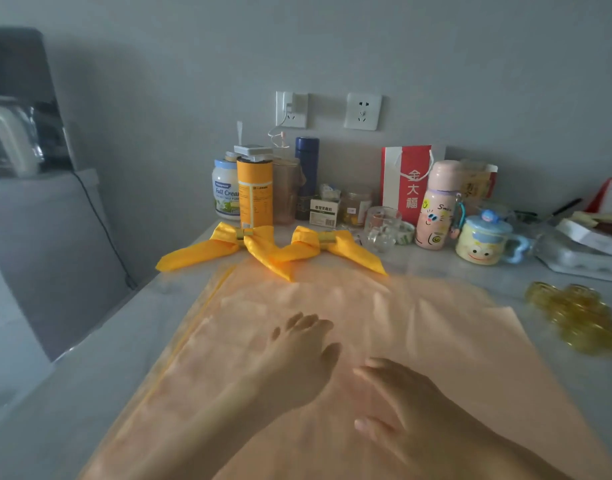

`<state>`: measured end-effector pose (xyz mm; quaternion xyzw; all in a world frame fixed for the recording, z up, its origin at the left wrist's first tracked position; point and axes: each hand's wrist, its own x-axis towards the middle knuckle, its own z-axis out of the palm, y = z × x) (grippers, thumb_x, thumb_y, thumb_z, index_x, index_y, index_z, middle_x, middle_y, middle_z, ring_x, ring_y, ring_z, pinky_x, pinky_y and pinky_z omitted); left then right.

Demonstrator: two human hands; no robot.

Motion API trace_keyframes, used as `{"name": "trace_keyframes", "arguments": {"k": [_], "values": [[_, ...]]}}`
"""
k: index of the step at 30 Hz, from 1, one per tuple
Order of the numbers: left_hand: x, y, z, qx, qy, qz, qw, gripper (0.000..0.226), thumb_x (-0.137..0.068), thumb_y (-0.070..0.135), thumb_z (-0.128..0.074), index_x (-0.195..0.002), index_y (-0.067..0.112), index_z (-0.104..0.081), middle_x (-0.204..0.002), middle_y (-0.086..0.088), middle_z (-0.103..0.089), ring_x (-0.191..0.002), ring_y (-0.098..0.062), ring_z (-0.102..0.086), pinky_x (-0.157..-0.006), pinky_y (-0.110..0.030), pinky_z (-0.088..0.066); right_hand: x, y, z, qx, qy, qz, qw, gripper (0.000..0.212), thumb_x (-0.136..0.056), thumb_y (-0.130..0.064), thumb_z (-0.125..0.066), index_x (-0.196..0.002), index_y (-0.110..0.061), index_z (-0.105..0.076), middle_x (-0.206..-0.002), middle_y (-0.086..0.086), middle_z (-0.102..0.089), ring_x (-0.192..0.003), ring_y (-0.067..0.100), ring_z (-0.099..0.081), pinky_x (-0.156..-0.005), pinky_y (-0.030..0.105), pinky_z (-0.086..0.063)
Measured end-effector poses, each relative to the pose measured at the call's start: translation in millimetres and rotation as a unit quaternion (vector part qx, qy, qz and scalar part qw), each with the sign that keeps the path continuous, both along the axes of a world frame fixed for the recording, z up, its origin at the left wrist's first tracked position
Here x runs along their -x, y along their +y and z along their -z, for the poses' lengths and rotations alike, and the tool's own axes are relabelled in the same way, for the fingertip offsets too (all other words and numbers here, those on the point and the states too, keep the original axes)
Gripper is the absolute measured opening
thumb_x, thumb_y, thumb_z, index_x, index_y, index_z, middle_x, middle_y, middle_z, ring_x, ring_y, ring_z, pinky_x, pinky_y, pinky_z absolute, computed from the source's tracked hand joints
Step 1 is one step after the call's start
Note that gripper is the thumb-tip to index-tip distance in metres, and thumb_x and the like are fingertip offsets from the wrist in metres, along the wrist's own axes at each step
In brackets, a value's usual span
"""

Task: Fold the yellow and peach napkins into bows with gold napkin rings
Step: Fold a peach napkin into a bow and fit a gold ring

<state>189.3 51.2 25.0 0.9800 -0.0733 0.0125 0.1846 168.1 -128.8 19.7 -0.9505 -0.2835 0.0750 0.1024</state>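
Peach napkin point(446, 341) lies spread flat on the table under both your hands, and its far edge is ahead of them. Your left hand point(297, 358) rests on it with straight fingers and holds nothing. Your right hand point(412, 403) does the same (it is blurred, so probably flat). Gold napkin rings point(574, 317) lie well to the right, nearer your right hand.

2 yellow bows point(197, 252) point(353, 249), 1 gold ring point(244, 233) on each, 1 peach napkin point(436, 323), 2 hands (left hand point(297, 355), right hand point(401, 403)), heap of loose gold rings point(574, 313) too blurry to count, 2 wall sockets point(292, 110) point(362, 111), 1 red gift bag point(410, 157)
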Motion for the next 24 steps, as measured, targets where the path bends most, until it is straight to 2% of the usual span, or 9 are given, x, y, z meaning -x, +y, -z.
{"name": "trace_keyframes", "arguments": {"k": [3, 6, 9, 12, 14, 20, 22, 23, 24], "values": [[51, -4, 17, -0.028, 0.017, 0.022, 0.999, 0.051, -0.099, 0.044, -0.029, -0.147, 0.029, -0.022, -0.157, 0.006, -0.014, -0.145, -0.015, -0.003, -0.117, -0.037, -0.008, 36, -10, -1, 0.023, 0.007, -0.025, 0.999, 0.087, -0.069, -0.078, -0.015, -0.144, -0.039, 0.001, -0.144, -0.029, 0.006, -0.133, -0.01, 0.007, -0.087, -0.002, 0.013], [92, -9, 26, -0.038, 0.025, 0.035, 0.998, 0.053, -0.098, 0.046, -0.028, -0.148, 0.029, -0.018, -0.158, 0.007, -0.007, -0.145, -0.015, 0.003, -0.118, -0.04, -0.002, 68, -23, 3, 0.008, 0.009, -0.035, 0.999, 0.101, -0.06, -0.087, -0.012, -0.147, -0.035, -0.008, -0.134, -0.032, 0.002, -0.132, -0.011, 0.008, -0.084, -0.007, 0.016], [126, -16, 32, -0.042, 0.029, 0.063, 0.997, 0.055, -0.097, 0.049, -0.03, -0.148, 0.03, -0.019, -0.158, 0.008, -0.004, -0.145, -0.013, 0.006, -0.118, -0.041, 0.0, 92, -37, 8, -0.023, 0.021, -0.027, 0.999, 0.101, -0.055, -0.081, -0.008, -0.147, -0.038, -0.013, -0.15, -0.024, -0.003, -0.139, -0.004, 0.001, -0.101, 0.003, 0.001], [153, -24, 37, -0.039, 0.029, 0.106, 0.993, 0.058, -0.094, 0.054, -0.032, -0.147, 0.034, -0.018, -0.158, 0.011, 0.0, -0.144, -0.01, 0.01, -0.118, -0.041, 0.003, 113, -48, 7, -0.04, 0.048, -0.034, 0.997, 0.09, -0.067, -0.081, -0.025, -0.146, -0.039, -0.015, -0.153, -0.022, -0.006, -0.141, -0.002, -0.001, -0.109, 0.011, -0.005], [168, -32, 38, -0.033, 0.032, 0.128, 0.991, 0.062, -0.091, 0.059, -0.035, -0.147, 0.038, -0.016, -0.157, 0.012, 0.003, -0.143, -0.007, 0.013, -0.117, -0.042, 0.007, 125, -58, 6, -0.057, 0.068, -0.028, 0.996, 0.074, -0.083, -0.065, -0.044, -0.146, -0.04, -0.016, -0.153, -0.023, -0.007, -0.14, -0.005, -0.002, -0.109, 0.011, -0.006], [187, -59, 31, -0.031, 0.032, 0.211, 0.977, 0.082, -0.082, 0.064, -0.051, -0.147, 0.041, -0.007, -0.157, 0.011, 0.006, -0.143, -0.009, 0.015, -0.116, -0.047, 0.012, 134, -83, 8, -0.055, 0.084, -0.014, 0.995, 0.075, -0.083, -0.057, -0.056, -0.145, -0.04, -0.017, -0.152, -0.024, -0.005, -0.139, -0.006, 0.001, -0.107, 0.01, -0.005], [195, -67, 36, -0.064, -0.008, 0.241, 0.968, 0.084, -0.077, 0.067, -0.053, -0.146, 0.035, -0.017, -0.157, 0.01, -0.005, -0.144, -0.009, 0.003, -0.116, -0.051, 0.003, 136, -88, 9, -0.06, 0.075, -0.007, 0.995, 0.072, -0.084, -0.054, -0.056, -0.145, -0.037, -0.021, -0.153, -0.021, -0.008, -0.139, -0.006, -0.002, -0.106, 0.007, -0.005], [199, -71, 42, -0.107, -0.052, 0.249, 0.961, 0.082, -0.075, 0.069, -0.049, -0.143, 0.03, -0.026, -0.154, 0.007, -0.021, -0.143, -0.01, -0.015, -0.115, -0.053, -0.014, 136, -91, 10, -0.064, 0.068, -0.001, 0.996, 0.07, -0.085, -0.054, -0.056, -0.144, -0.036, -0.024, -0.153, -0.02, -0.01, -0.139, -0.006, -0.004, -0.106, 0.007, -0.005], [203, -73, 49, -0.133, -0.059, 0.241, 0.96, 0.078, -0.07, 0.068, -0.042, -0.136, 0.026, -0.036, -0.145, 0.004, -0.041, -0.134, -0.011, -0.038, -0.105, -0.052, -0.036, 137, -94, 11, -0.067, 0.062, 0.004, 0.996, 0.069, -0.085, -0.054, -0.056, -0.144, -0.035, -0.026, -0.153, -0.02, -0.011, -0.139, -0.006, -0.005, -0.107, 0.007, -0.006]]}}
